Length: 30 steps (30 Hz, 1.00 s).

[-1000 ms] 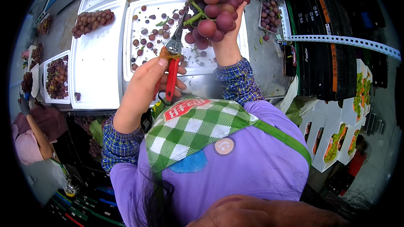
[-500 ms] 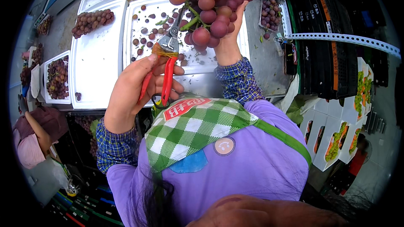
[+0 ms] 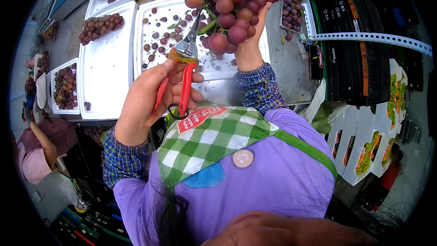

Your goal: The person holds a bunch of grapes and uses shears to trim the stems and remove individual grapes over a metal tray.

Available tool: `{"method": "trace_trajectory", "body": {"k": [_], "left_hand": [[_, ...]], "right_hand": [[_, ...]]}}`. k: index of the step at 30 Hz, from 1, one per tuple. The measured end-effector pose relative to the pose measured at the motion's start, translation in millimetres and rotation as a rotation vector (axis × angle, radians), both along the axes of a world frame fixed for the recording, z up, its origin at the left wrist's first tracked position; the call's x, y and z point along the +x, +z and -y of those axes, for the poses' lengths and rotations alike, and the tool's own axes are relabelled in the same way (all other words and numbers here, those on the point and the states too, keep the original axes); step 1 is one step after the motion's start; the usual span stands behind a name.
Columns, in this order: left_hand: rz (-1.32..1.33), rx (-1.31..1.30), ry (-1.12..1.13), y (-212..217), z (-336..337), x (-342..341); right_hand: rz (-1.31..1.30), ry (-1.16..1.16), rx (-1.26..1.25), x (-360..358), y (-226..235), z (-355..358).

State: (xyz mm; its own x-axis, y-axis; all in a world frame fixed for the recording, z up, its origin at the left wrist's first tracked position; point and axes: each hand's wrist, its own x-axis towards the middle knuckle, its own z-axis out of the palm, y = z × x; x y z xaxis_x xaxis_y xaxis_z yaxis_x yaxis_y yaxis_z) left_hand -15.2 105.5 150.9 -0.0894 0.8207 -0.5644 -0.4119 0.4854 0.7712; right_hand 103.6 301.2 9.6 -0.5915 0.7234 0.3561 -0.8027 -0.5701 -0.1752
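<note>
Nearby, a green-and-white checked apron (image 3: 214,139) is seen at lower centre. Above it, red-handled shears (image 3: 185,86) are gripped by the left hand (image 3: 148,93), its fingers curled around the parted handles. At upper centre, a grape bunch (image 3: 236,11) is supported by the right hand (image 3: 249,48); how far its mostly hidden fingers are spread cannot be told. Beneath, loose grapes (image 3: 154,45) are scattered across a white tray (image 3: 218,74).
</note>
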Motion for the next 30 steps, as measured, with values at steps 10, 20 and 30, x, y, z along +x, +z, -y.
{"method": "trace_trajectory", "body": {"k": [10, 20, 30], "left_hand": [[0.020, 0.002, 0.001, -2, 3, 1], [0.046, -0.002, 0.024, -4, 5, -3], [0.021, -0.039, 0.025, -4, 3, -4]], "right_hand": [[-0.434, 0.162, -0.117, -5, -15, -5], [-0.316, 0.135, -0.112, -6, -15, 2], [0.243, -0.134, -0.253, -12, 6, 11]]}}
